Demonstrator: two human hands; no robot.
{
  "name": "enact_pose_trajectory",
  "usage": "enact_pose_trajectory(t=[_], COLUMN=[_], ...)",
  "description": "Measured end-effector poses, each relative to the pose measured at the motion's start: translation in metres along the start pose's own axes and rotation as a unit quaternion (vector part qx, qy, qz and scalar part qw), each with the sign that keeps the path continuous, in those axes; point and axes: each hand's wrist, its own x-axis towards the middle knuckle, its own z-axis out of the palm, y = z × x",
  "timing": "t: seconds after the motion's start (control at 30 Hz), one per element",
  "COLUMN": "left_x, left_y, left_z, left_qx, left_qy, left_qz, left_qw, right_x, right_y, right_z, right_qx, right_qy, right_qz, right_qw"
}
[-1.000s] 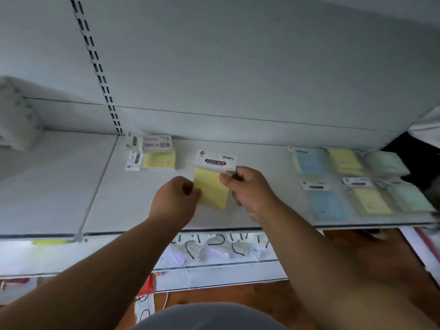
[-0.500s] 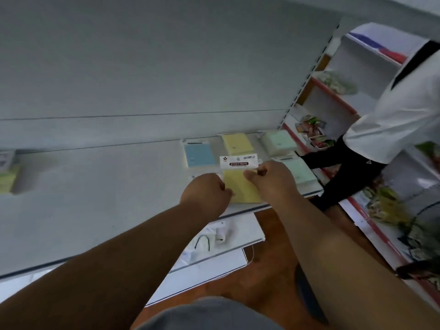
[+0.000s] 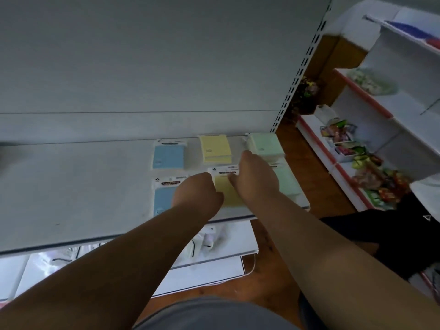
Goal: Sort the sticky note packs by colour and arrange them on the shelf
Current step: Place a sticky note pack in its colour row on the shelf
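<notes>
Lowering since a moment ago, the yellow pack (image 3: 228, 194) now lies on the shelf (image 3: 71, 186) in the front row, between blue (image 3: 164, 198) and green (image 3: 284, 179), near the front edge. Left hand (image 3: 197, 196) is curled at its left side, right hand (image 3: 257, 179) presses flat on it; bare shelf stretches leftward.

I see a white shelf (image 3: 78, 186) with a flat top and a grey back panel behind it. Six sticky note packs lie directly on its right part, in two rows. In the back row, from left to right: a blue pack (image 3: 168, 154), a yellow pack (image 3: 215, 148) and a green pack (image 3: 264, 144). In the front row: a second blue pack (image 3: 164, 197) near the front edge, a second yellow pack (image 3: 227, 190) just beside it, and a second green pack (image 3: 284, 181) at the right end. The left part of the shelf looks bare.
</notes>
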Motion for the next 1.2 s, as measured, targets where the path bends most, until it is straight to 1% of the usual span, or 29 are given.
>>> enact_pose_trajectory(t=[0.13,0.27,0.4,0.53,0.67,0.77,0.9,0.93,1.0,1.03,1.07,1.1,1.13,1.17,1.2], left_x=[-0.006,-0.018,-0.024,-0.033,-0.041,-0.046,-0.046,-0.043,-0.033,-0.027,-0.022,-0.018,-0.015,-0.013,-0.012], left_y=[-0.013,-0.047,-0.11,-0.2,-0.297,-0.36,-0.422,-0.433,-0.449,-0.454,-0.458,-0.46,-0.461,-0.463,-0.465], left_z=[-0.008,-0.024,-0.057,-0.099,-0.149,-0.182,-0.21,-0.215,-0.223,-0.226,-0.228,-0.23,-0.231,-0.232,-0.233], left_qx=[-0.026,-0.047,-0.069,-0.062,-0.048,-0.057,-0.098,-0.103,-0.13,-0.173,-0.237,-0.31,-0.379,-0.428,-0.454], left_qy=[0.033,0.036,0.075,0.114,0.14,0.165,0.192,0.193,0.173,0.156,0.141,0.131,0.123,0.115,0.109], left_qz=[-0.015,-0.049,-0.096,-0.14,-0.164,-0.189,-0.221,-0.226,-0.232,-0.239,-0.248,-0.259,-0.269,-0.274,-0.27], left_qw=[0.999,0.997,0.99,0.982,0.975,0.966,0.951,0.949,0.948,0.943,0.929,0.905,0.877,0.853,0.842], right_x=[-0.001,-0.002,-0.001,-0.008,-0.019,-0.027,-0.025,-0.022,-0.012,-0.006,0.001,0.008,0.014,0.018,0.02], right_y=[-0.013,-0.048,-0.118,-0.216,-0.325,-0.391,-0.451,-0.462,-0.483,-0.492,-0.499,-0.504,-0.507,-0.509,-0.51], right_z=[0.002,0.01,0.028,0.054,0.088,0.112,0.132,0.135,0.139,0.139,0.14,0.141,0.143,0.145,0.148], right_qx=[0.058,0.099,0.154,0.198,0.256,0.283,0.325,0.326,0.333,0.335,0.324,0.291,0.234,0.177,0.133], right_qy=[-0.004,-0.026,-0.05,-0.084,-0.129,-0.156,-0.209,-0.215,-0.215,-0.214,-0.215,-0.218,-0.222,-0.225,-0.225], right_qz=[-0.039,-0.074,-0.097,-0.128,-0.118,-0.098,-0.025,-0.017,-0.009,-0.009,-0.021,-0.052,-0.099,-0.147,-0.184], right_qw=[0.998,0.992,0.982,0.968,0.951,0.941,0.922,0.92,0.918,0.918,0.921,0.93,0.942,0.947,0.947])
